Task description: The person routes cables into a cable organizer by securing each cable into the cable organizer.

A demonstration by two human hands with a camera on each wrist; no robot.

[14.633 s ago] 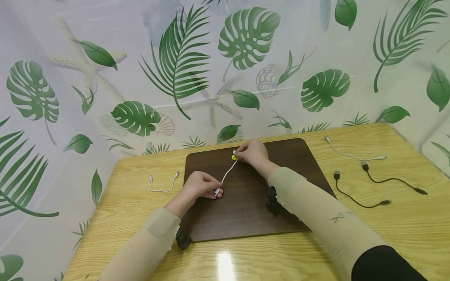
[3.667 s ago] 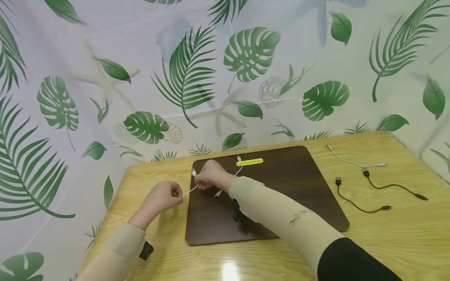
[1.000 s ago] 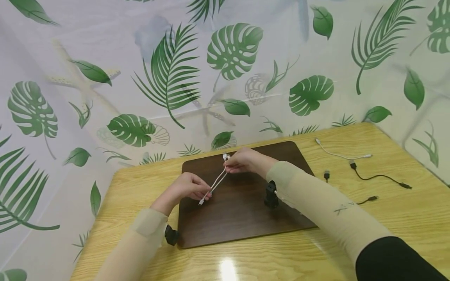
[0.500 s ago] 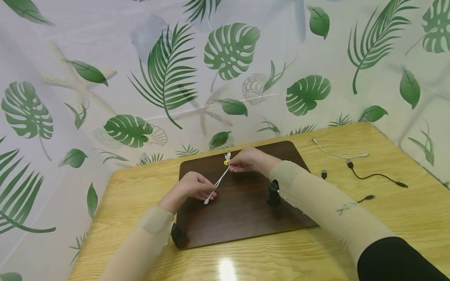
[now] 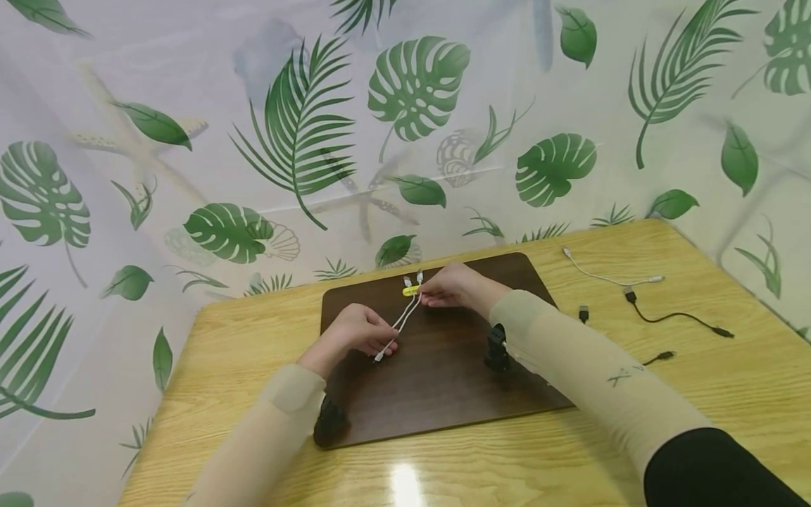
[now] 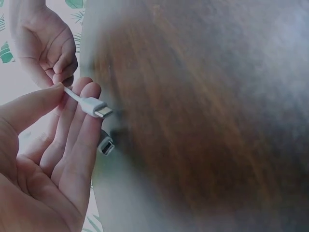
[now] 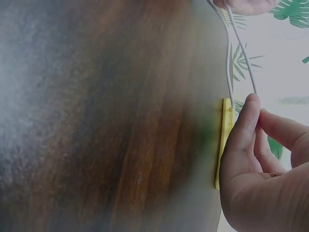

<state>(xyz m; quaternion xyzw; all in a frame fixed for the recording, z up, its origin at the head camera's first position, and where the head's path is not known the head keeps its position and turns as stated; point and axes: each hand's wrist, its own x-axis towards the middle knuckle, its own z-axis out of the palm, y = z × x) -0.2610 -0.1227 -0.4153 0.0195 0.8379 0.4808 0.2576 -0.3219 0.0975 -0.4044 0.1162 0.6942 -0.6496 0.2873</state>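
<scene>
My left hand (image 5: 361, 329) pinches a white USB cable (image 5: 415, 308) between thumb and fingers, close behind its small metal-tipped connector (image 6: 96, 107). A second connector (image 6: 105, 145) sticks out below those fingers. My right hand (image 5: 453, 285) pinches the same cable near its larger plug (image 5: 419, 277), right beside a yellow cable holder (image 5: 412, 291). Another white cable runs from the holder's left end, its plug (image 5: 407, 282) standing behind it. In the right wrist view the holder (image 7: 224, 145) lies along the board's edge, partly behind my right hand.
The dark brown board (image 5: 443, 380) lies on the wooden table (image 5: 355, 472). To its right are a white cable (image 5: 611, 276) and two black cables (image 5: 681, 317), one partly hidden by my right forearm. A leaf-patterned cloth (image 5: 304, 105) hangs behind.
The white cable once lying left of the board is now between my hands. Over the last second, its larger plug has moved from left to right of the other plug, uncovering some of the holder.
</scene>
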